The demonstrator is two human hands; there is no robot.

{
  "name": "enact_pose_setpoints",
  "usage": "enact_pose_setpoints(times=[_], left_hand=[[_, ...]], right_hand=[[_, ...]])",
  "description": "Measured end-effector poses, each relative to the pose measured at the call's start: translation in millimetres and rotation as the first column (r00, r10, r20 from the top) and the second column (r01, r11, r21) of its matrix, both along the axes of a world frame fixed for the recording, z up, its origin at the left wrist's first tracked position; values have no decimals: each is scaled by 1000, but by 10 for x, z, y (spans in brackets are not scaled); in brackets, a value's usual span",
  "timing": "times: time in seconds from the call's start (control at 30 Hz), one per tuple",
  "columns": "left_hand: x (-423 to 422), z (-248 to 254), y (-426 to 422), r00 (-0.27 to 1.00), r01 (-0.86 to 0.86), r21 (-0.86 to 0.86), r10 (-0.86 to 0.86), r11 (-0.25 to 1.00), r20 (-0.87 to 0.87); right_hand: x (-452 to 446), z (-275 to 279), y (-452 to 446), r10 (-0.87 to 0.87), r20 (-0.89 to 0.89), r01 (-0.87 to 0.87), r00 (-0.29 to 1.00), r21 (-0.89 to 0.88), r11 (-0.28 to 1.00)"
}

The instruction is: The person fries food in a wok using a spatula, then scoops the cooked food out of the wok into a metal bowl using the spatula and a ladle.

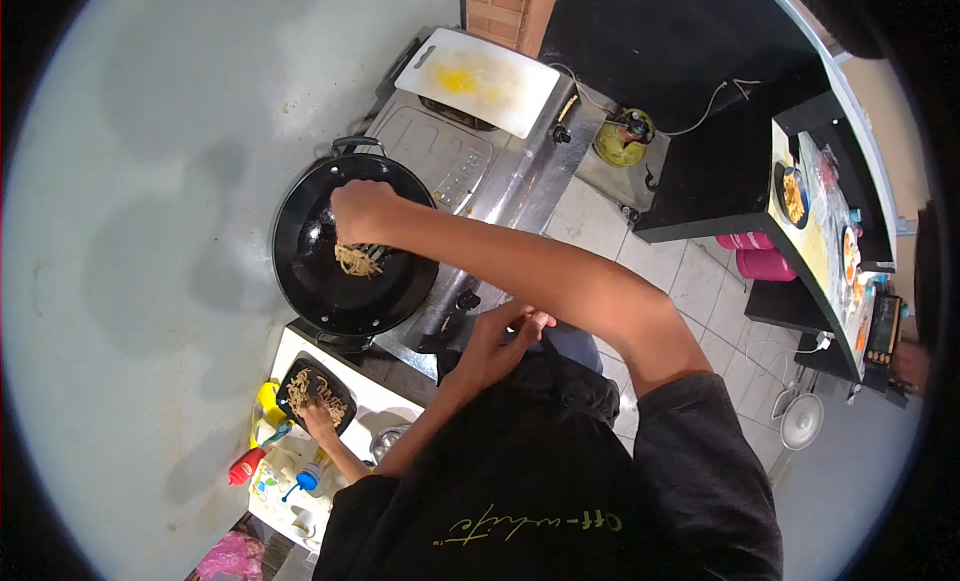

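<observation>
My right hand (362, 211) is closed in a fist over a black wok (305, 291) on the stove. It grips a utensil whose grey metal prongs (376, 251) show below the fist; the handle is hidden. A small heap of noodle-like strips (357, 262) lies in the wok against the prongs. In front of my waist, my left hand (508, 339) hangs with loosely bent fingers and thumb apart, with nothing visible in it. Another person's hand (318, 418) reaches into a black tray (348, 389) of similar strips at lower left.
A white cutting board (490, 81) with yellow stains lies over the far burner. Red bottle (245, 468) and blue-capped bottle (308, 478) stand beside the tray. A gas cylinder (622, 146) is on the floor beyond the stove. At right, a counter (820, 236) holds plates of food.
</observation>
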State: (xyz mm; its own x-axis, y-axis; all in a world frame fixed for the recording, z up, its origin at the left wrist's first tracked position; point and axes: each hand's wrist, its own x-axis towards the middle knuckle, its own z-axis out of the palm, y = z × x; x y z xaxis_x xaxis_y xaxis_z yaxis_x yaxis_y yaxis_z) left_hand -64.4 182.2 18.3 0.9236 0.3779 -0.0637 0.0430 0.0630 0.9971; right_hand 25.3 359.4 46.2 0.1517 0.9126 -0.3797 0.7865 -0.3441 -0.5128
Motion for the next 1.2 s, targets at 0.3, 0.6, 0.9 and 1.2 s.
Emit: enact_pose_setpoints(times=[0.3, 0.6, 0.9, 1.2], left_hand=[[25, 19, 26, 996, 34, -50, -38, 998, -82], [-64, -81, 4, 997, 13, -31, -16, 999, -70], [-39, -69, 19, 997, 18, -20, -19, 1000, -75], [-37, -55, -64, 999, 13, -24, -14, 1000, -41]], right_hand=[[77, 268, -209, 263, 143, -288, 954, 196, 938], [66, -413, -631, 393, 578, -664, 715, 384, 642], [363, -605, -786, 413, 522, -612, 746, 294, 734], [452, -470, -627, 262, 293, -362, 919, 373, 854]])
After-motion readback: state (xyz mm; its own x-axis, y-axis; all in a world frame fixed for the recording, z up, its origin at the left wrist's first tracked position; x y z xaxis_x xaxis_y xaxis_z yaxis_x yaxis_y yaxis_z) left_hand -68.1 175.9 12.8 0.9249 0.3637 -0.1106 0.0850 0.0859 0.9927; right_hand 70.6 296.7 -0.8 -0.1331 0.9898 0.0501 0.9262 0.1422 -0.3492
